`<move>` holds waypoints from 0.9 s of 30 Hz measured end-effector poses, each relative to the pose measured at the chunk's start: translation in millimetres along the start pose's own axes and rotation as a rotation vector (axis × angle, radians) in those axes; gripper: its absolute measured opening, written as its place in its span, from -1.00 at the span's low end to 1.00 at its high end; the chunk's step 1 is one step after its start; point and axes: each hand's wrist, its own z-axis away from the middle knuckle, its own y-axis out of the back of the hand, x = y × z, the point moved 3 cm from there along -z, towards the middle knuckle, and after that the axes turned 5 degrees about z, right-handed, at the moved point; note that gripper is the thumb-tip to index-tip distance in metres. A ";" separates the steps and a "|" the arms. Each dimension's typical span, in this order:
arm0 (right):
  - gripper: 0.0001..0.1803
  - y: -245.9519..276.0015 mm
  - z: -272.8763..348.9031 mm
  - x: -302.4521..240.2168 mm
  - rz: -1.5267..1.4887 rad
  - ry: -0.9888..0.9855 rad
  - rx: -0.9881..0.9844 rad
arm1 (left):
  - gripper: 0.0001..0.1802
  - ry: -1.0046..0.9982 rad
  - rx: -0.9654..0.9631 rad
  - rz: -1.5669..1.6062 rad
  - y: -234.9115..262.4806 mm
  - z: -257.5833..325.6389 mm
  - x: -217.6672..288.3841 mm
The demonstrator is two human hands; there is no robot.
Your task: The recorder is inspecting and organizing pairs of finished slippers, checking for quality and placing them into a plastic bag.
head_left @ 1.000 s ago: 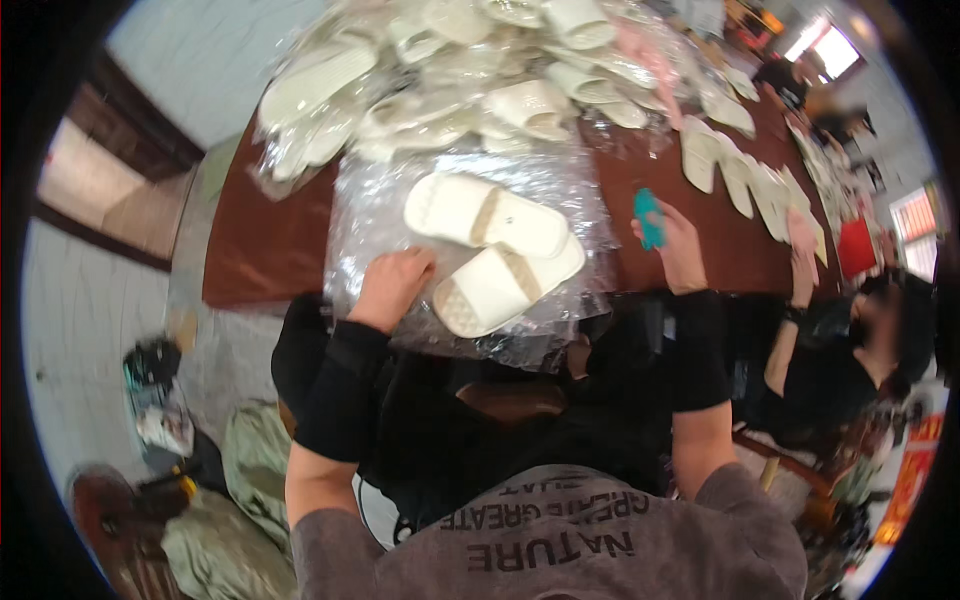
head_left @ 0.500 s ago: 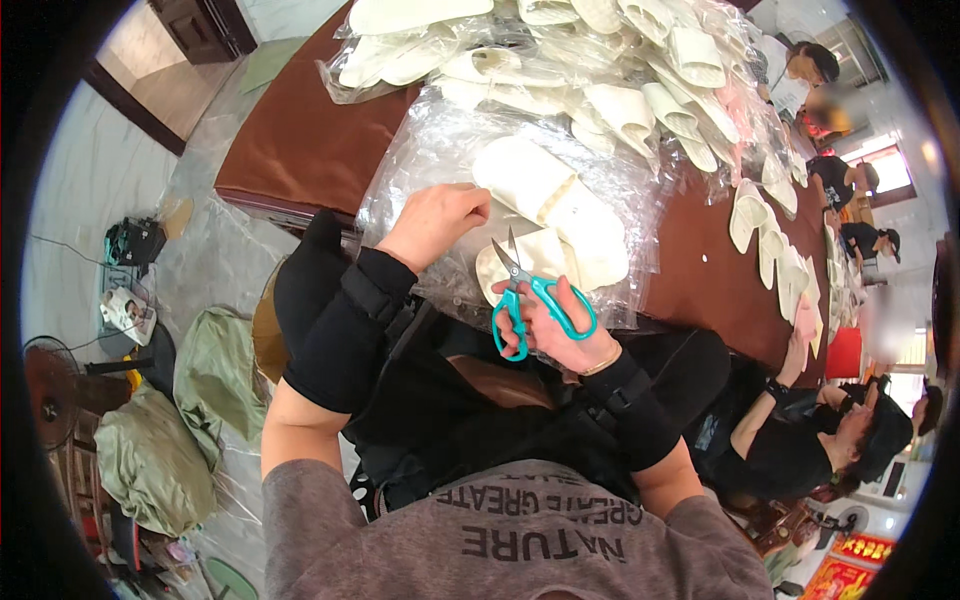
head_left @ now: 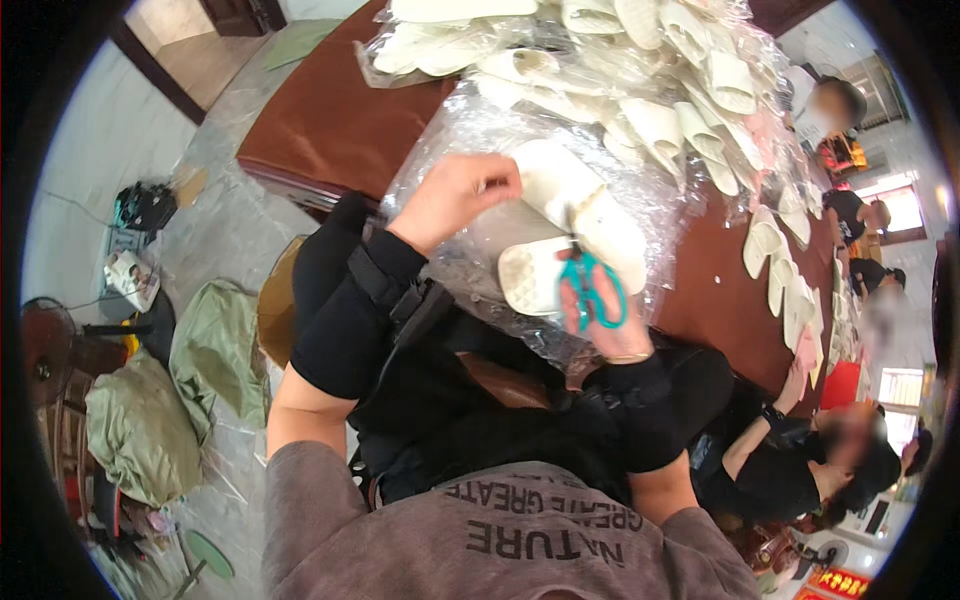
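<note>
Brown and glossy, the table (head_left: pixel 330 120) runs away from the person toward the upper right, heaped with cream slippers in clear plastic. At its near edge lies a pair of cream slippers (head_left: pixel 575 235) on a crinkled plastic bag (head_left: pixel 480 140), and the work gathers on that pair. One slipper has its long axis slanting from upper left to lower right; the other lies below it, sole up, pointing leftward.

Teal-handled scissors (head_left: pixel 592 285) sit right over the spot where the two slippers meet, blades aimed up and slightly left, so the cutting line runs across the slippers' length rather than along it. The right hand (head_left: pixel 600 320) is closed through the scissor loops, directly below the pair and touching it with the tool. The left hand (head_left: pixel 455 195) is curled shut, pinching the plastic or the upper slipper's end, which of the two I cannot tell; it lies to the left of the pair, a little above the blades.

Further along the table more loose slippers (head_left: pixel 770 250) lie in rows, and another seated person (head_left: pixel 800 470) works at the right. Green sacks (head_left: pixel 140 430) slump on the floor at the left.
</note>
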 end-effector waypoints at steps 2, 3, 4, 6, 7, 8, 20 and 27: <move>-0.52 26.8 11.5 -17.8 0.437 0.155 0.287 | -0.95 0.090 0.132 0.310 31.6 5.9 5.0; -0.53 42.7 17.7 -28.0 0.514 0.198 0.359 | -0.94 0.092 0.262 0.398 52.0 15.1 9.0; -0.53 60.2 23.6 -37.7 0.583 0.241 0.416 | -0.91 0.047 0.392 0.486 70.6 27.7 13.6; -0.54 101.6 33.2 -51.2 0.816 0.309 0.598 | -0.89 -0.003 0.670 0.575 108.2 59.4 15.9; -0.53 123.0 38.2 -55.2 0.929 0.356 0.640 | -0.87 -0.009 0.795 0.652 127.7 79.4 14.0; -0.51 145.5 42.7 -57.0 1.041 0.380 0.689 | -0.85 -0.067 0.888 0.649 144.4 102.9 13.7; -0.52 240.8 40.3 -30.7 1.906 -0.177 0.842 | -0.89 0.676 1.492 0.402 131.6 403.4 -171.2; -0.79 150.4 32.9 -64.0 1.732 0.504 0.758 | -0.33 1.342 0.788 0.001 131.5 391.5 -234.1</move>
